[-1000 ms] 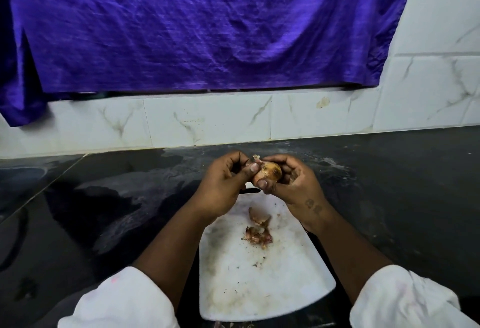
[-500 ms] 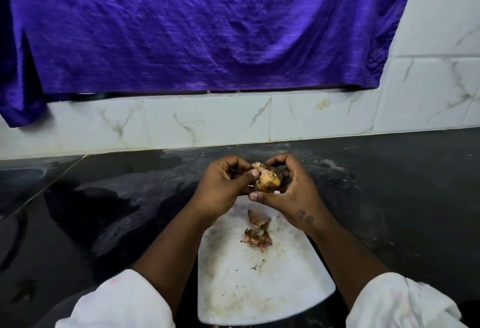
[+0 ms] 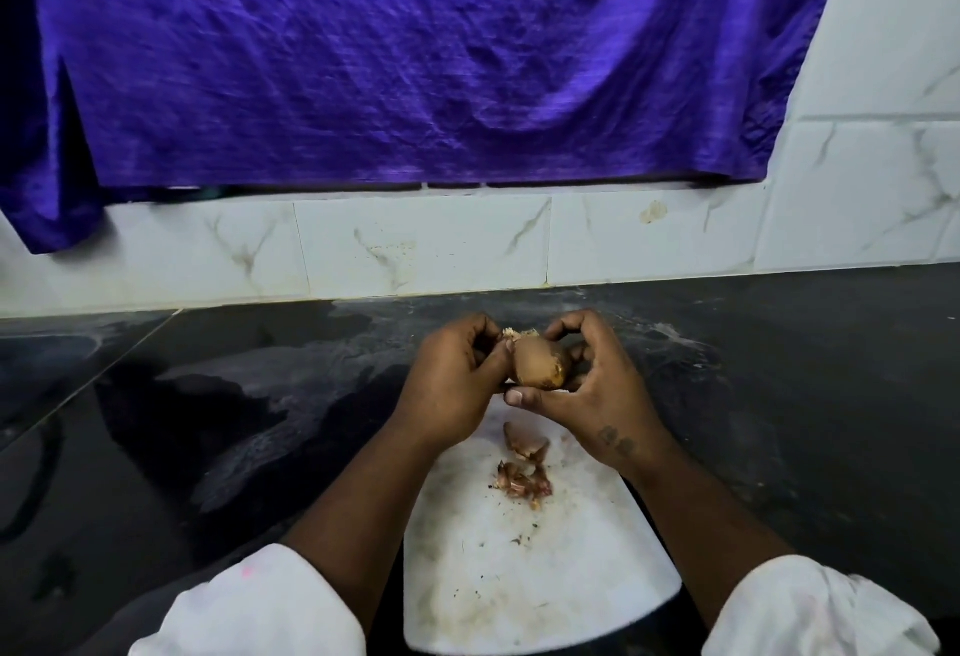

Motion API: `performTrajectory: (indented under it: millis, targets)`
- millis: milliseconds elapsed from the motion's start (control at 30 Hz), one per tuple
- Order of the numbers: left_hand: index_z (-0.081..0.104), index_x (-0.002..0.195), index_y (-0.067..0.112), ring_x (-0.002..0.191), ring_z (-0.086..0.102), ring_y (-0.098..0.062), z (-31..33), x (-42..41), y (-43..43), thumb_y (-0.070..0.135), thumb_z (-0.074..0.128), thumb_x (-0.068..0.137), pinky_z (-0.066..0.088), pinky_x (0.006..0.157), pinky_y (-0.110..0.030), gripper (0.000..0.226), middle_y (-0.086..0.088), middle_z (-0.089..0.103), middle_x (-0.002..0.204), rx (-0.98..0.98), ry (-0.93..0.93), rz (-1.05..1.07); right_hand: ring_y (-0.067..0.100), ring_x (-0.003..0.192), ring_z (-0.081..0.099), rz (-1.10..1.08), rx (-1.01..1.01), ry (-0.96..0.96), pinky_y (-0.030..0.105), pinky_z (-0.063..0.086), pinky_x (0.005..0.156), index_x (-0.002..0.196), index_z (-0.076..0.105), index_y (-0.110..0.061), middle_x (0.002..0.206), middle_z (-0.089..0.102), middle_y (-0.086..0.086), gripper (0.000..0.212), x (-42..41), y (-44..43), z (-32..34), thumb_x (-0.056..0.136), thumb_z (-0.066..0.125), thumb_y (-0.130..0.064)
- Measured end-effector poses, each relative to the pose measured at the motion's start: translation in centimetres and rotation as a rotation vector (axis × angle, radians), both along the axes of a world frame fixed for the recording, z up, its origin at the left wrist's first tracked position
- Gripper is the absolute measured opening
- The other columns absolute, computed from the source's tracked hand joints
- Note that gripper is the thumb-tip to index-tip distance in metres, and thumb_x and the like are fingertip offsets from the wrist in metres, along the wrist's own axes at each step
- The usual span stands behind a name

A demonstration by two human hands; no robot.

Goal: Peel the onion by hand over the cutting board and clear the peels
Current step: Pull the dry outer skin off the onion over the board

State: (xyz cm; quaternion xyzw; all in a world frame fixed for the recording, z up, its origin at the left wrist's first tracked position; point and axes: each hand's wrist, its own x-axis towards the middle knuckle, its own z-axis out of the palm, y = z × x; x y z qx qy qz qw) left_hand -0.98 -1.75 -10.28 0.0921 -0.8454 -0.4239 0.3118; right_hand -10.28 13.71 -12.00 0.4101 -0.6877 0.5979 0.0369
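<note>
A small brown onion is held between both hands above the far end of the white cutting board. My right hand cups it from the right, with the thumb under it and the fingers curled over the top. My left hand grips its left side, and thumb and fingers pinch at the dry skin near the frayed tip. A small heap of reddish-brown peels lies on the board just below the hands.
The board lies on a dark glossy stone counter. Behind it runs a white marbled tile wall with a purple cloth hanging over it. White sleeves show at the bottom corners.
The onion has been turned between the fingers, so a smooth brown side faces up. My right thumb has slid beneath it. The peel heap has not moved.
</note>
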Motion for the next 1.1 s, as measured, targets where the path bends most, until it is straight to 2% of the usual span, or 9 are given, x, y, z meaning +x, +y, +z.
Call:
performTrajectory:
  millis: [133, 233, 367, 467, 600, 733, 833, 1033, 1100]
  targets:
    - [0.065, 0.099, 0.012, 0.075, 0.072, -0.014, 0.3, 0.3, 0.2, 0.018, 0.058, 0.106, 0.059, 0.061, -0.024, 0.012, -0.004, 0.073, 0.087, 0.045, 0.017, -0.014, 0.03, 0.097, 0.071, 0.1, -0.092, -0.133, 0.052, 0.062, 0.081, 0.104, 0.056, -0.031, 0.108, 0.069, 0.007, 0.053, -0.2, -0.1, 0.1, 0.069, 0.094, -0.02]
    - [0.06, 0.096, 0.021, 0.08, 0.072, -0.025, 0.1, 0.0, -0.6, 0.025, 0.055, 0.107, 0.063, 0.071, -0.051, 0.013, -0.005, 0.071, 0.088, -0.001, -0.007, 0.089, 0.026, 0.105, 0.072, 0.169, -0.165, -0.222, 0.04, 0.062, 0.085, 0.109, 0.06, -0.025, 0.115, 0.07, 0.005, 0.05, -0.2, 0.0, 0.3, 0.072, 0.09, -0.008]
    - [0.06, 0.097, 0.015, 0.081, 0.072, -0.031, 0.1, 0.2, -1.0, 0.022, 0.055, 0.107, 0.062, 0.074, -0.06, 0.014, -0.009, 0.07, 0.089, 0.047, -0.045, 0.15, 0.029, 0.113, 0.07, 0.265, -0.231, -0.342, 0.03, 0.059, 0.087, 0.112, 0.067, -0.017, 0.119, 0.072, 0.01, 0.047, -0.3, 0.1, 0.5, 0.076, 0.081, 0.009]
    - [0.061, 0.097, 0.011, 0.073, 0.068, -0.024, 0.3, 0.2, -1.3, 0.019, 0.055, 0.108, 0.065, 0.073, -0.052, 0.014, -0.007, 0.066, 0.085, 0.094, -0.099, 0.171, 0.032, 0.108, 0.072, 0.331, -0.33, -0.429, 0.04, 0.06, 0.091, 0.11, 0.07, -0.015, 0.114, 0.075, 0.013, 0.044, -0.7, 0.1, 0.6, 0.07, 0.079, 0.001]
    - [0.069, 0.092, 0.012, 0.065, 0.064, -0.014, 0.1, 0.3, -1.6, 0.014, 0.065, 0.102, 0.054, 0.055, -0.03, 0.01, -0.005, 0.072, 0.083, 0.023, -0.234, 0.127, 0.023, 0.093, 0.075, 0.396, -0.403, -0.512, 0.032, 0.063, 0.075, 0.108, 0.067, -0.01, 0.104, 0.078, 0.01, 0.038, -0.8, 0.1, 0.7, 0.073, 0.065, 0.004]
    - [0.078, 0.089, 0.022, 0.075, 0.068, -0.011, -0.4, 0.1, -1.8, 0.012, 0.077, 0.092, 0.057, 0.071, -0.031, 0.01, 0.003, 0.077, 0.088, -0.188, -0.381, 0.073, 0.021, 0.087, 0.075, 0.395, -0.435, -0.572, 0.029, 0.062, 0.067, 0.106, 0.068, -0.01, 0.102, 0.076, 0.009, 0.035, -0.9, 0.2, 0.8, 0.074, 0.061, 0.001]
    - [0.084, 0.087, 0.024, 0.07, 0.066, 0.002, -0.3, 0.3, -1.7, 0.012, 0.083, 0.086, 0.053, 0.071, -0.023, 0.011, 0.015, 0.076, 0.08, -0.177, -0.379, -0.003, 0.02, 0.086, 0.075, 0.375, -0.416, -0.564, 0.03, 0.062, 0.068, 0.106, 0.069, -0.012, 0.099, 0.078, 0.006, 0.034, -0.9, 0.2, 0.8, 0.075, 0.061, -0.002]
    - [0.082, 0.113, 0.021, 0.063, 0.06, 0.016, 0.5, 0.7, -1.1, 0.0, 0.053, 0.098, 0.046, 0.066, -0.005, 0.039, 0.009, 0.078, 0.114, -0.148, -0.373, -0.112, 0.024, 0.099, 0.073, 0.302, -0.349, -0.506, 0.032, 0.062, 0.075, 0.111, 0.07, -0.015, 0.108, 0.077, 0.008, 0.034, -0.6, 0.3, 0.8, 0.082, 0.071, 0.004]
    - [0.081, 0.109, 0.018, 0.072, 0.066, 0.014, 0.6, 0.8, -0.9, 0.002, 0.051, 0.101, 0.054, 0.077, -0.015, 0.035, 0.01, 0.079, 0.109, -0.054, -0.3, -0.105, 0.023, 0.102, 0.072, 0.28, -0.339, -0.496, 0.031, 0.061, 0.074, 0.11, 0.071, -0.018, 0.111, 0.076, 0.009, 0.04, -0.5, 0.3, 0.9, 0.071, 0.08, -0.009]
